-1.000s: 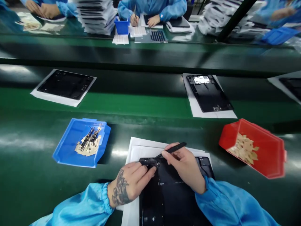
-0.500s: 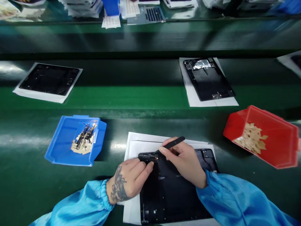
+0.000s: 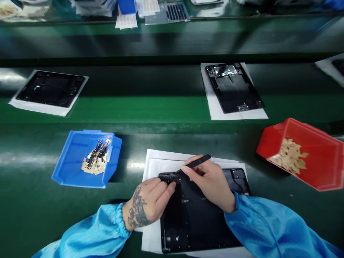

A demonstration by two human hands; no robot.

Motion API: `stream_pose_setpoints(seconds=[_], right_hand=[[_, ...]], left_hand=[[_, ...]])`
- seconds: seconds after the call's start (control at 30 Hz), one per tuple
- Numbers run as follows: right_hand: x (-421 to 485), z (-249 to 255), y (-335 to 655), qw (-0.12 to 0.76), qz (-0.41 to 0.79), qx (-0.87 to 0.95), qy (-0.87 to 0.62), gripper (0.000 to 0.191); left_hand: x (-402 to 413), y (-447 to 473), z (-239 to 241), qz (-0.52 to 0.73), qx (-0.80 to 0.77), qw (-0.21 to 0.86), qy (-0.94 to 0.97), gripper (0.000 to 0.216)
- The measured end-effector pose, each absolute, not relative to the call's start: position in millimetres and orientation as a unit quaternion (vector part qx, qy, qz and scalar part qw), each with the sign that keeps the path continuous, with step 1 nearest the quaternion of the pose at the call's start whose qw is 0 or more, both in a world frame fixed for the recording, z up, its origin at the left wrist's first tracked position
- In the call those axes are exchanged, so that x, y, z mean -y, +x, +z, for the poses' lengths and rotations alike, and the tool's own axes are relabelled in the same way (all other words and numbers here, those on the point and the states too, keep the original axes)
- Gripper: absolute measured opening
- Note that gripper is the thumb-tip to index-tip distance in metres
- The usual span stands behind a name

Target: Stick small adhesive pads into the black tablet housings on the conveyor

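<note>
A dark tablet housing (image 3: 204, 222) lies on white sheets of paper (image 3: 151, 240) in front of me. My right hand (image 3: 208, 179) is closed round black tweezers (image 3: 199, 161), and their tips reach down to small parts at the housing's upper left corner (image 3: 168, 176). At that same corner is my left hand (image 3: 150, 200), fingers curled and pressed together. Its index fingertip touches beside the tweezer tips; its thumb, and whatever it may hold, is hidden.
A blue bin (image 3: 67, 168) with thin black cables (image 3: 98, 152) stands left. On the right, a red bin (image 3: 322, 157) holds beige pieces (image 3: 290, 157). Behind, more housings (image 3: 51, 87) (image 3: 236, 89) lie on paper along a green belt (image 3: 139, 109). A shelf (image 3: 80, 30) crosses the back.
The housings on the belt have shifted slightly left in view. Both hands stay at the same corner of the housing, the tweezers almost unmoved.
</note>
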State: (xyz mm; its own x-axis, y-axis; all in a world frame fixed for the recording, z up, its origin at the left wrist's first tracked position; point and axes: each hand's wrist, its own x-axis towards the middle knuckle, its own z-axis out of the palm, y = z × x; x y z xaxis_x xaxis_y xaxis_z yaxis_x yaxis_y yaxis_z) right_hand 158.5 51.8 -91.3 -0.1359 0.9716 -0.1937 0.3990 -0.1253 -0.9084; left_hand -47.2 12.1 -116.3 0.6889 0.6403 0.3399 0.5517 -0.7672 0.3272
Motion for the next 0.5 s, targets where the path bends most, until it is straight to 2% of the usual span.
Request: stream_pose_setpoints(seconds=[0.27, 0.5], right_hand=[[-50.9, -92.4, 157.7, 0.308, 0.454, 0.597, -0.585, 0.013], [-49.6, -91.1, 155.8, 0.305, 0.436, 0.611, -0.586, 0.011]], left_hand=[[-14.6, -44.4, -110.8, 0.231, -0.347, 0.086, 0.905, 0.031], [-14.2, -40.8, -109.6, 0.189, -0.411, 0.048, 0.890, 0.031]])
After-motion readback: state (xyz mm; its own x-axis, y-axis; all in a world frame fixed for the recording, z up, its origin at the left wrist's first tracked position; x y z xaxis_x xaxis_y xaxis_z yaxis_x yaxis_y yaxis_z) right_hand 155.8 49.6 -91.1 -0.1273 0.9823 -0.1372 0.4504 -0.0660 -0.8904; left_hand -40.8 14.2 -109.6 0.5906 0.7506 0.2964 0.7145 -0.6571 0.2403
